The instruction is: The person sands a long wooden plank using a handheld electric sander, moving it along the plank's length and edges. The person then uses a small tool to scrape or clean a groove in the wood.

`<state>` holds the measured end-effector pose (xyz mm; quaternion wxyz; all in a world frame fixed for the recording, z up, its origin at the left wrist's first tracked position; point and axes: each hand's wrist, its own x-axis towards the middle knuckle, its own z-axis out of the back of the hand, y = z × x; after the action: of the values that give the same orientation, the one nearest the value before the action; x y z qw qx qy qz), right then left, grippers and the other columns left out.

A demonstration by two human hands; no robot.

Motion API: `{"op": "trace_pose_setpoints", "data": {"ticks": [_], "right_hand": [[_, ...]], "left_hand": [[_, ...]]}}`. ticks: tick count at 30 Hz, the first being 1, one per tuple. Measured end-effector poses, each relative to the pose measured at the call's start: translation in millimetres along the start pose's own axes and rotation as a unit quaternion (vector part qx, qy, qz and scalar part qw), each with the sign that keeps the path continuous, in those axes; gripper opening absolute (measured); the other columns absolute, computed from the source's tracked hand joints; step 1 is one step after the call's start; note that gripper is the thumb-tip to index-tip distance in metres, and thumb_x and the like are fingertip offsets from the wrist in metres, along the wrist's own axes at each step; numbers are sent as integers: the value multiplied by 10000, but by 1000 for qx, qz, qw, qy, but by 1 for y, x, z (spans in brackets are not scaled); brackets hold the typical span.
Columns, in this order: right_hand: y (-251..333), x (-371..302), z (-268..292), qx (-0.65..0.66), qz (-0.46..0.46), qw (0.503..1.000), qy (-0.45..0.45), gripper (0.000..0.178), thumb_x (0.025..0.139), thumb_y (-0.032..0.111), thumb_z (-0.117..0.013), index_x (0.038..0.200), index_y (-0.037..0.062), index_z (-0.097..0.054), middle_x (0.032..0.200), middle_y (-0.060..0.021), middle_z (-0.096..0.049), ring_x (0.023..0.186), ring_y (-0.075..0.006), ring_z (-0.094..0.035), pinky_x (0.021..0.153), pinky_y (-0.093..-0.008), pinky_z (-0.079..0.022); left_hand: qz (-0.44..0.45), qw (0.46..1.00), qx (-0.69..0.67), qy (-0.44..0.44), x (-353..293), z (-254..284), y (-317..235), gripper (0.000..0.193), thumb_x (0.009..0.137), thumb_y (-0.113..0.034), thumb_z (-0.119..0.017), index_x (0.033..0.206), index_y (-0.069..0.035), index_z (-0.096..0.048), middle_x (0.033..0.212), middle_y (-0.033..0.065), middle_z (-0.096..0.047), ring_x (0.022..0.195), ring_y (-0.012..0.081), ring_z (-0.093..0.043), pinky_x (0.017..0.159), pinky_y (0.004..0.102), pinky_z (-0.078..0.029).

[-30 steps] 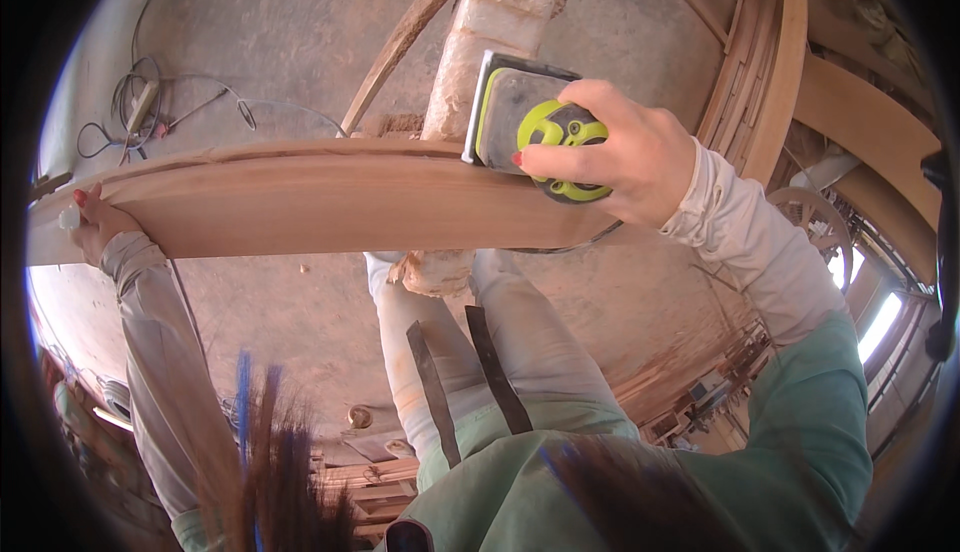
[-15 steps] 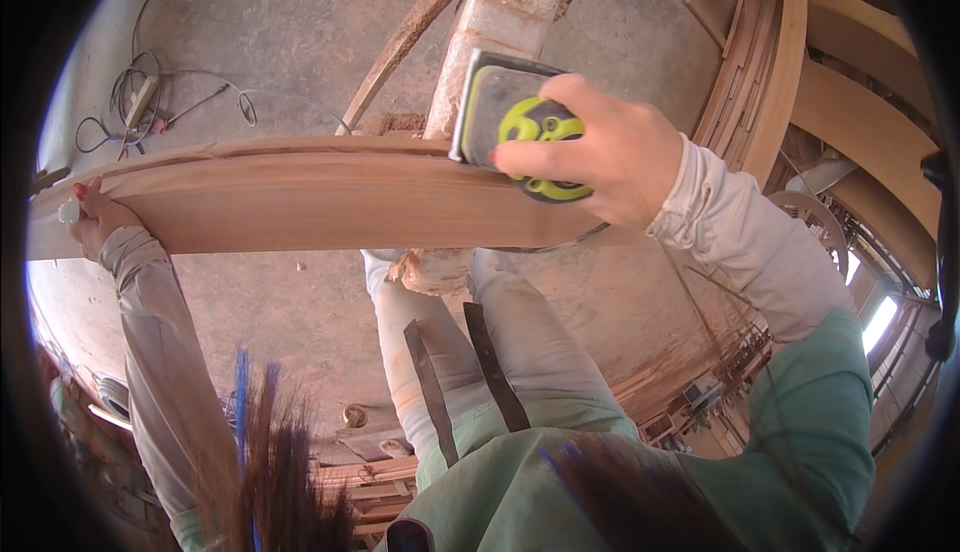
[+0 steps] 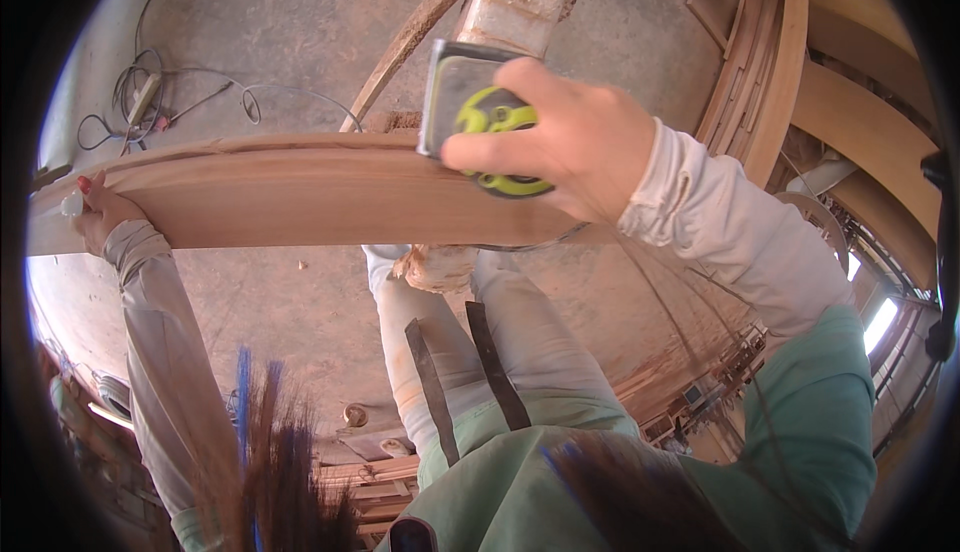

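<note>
A long, slightly curved wooden board (image 3: 300,197) lies across in front of me. At its left end my left hand (image 3: 108,220) is closed round the board, thumb on the upper face; some of the fingers are hidden. My right hand (image 3: 575,142) wraps over a grey and bright-green power sander (image 3: 462,87) with a flat rectangular pad. The sander sits at the far edge of the board, right of the middle, tilted so that its pad faces left. How much of the pad touches the wood cannot be made out.
Under the board runs a rough, pale-coated beam (image 3: 515,7), with a narrow wooden strut (image 3: 410,37) leaning beside it. Black cable (image 3: 130,92) lies coiled on the concrete floor at the far left. Long boards (image 3: 750,62) and curved wooden pieces (image 3: 865,117) are stacked at the right.
My right hand has slid the sander a short way left along the board. My left hand keeps its place at the board's left end.
</note>
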<state>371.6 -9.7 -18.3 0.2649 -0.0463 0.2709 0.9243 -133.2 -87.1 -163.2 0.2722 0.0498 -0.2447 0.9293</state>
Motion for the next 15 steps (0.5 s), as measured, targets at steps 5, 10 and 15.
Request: {"op": "trace_pose_setpoints", "data": {"ticks": [5,10,15], "right_hand": [[-9,-25,7,-5,-21,1000,17,562,772,85,-689,1244,367,-576,1037,-102,-477,871,-268,-668,632,-346,-605],[3,2,1,-3,-8,1000,9,547,739,94,-719,1208,351,-604,1065,-92,-486,820,-272,-663,653,-341,-606],[7,12,-3,-13,9,1000,-17,538,750,97,-712,1209,354,-602,1054,-93,-482,809,-268,-662,670,-344,-611]], "left_hand": [[19,1000,4,0,7,-1,12,642,816,-470,-677,1080,112,-624,1015,216,-709,986,320,-678,887,346,-517],[42,999,20,2,6,-2,4,660,853,-545,-629,1063,80,-662,1025,186,-719,998,309,-678,901,339,-512],[35,999,3,3,-6,3,-13,741,917,-692,-424,992,-31,-751,1055,95,-734,1047,277,-666,935,311,-495]]}}
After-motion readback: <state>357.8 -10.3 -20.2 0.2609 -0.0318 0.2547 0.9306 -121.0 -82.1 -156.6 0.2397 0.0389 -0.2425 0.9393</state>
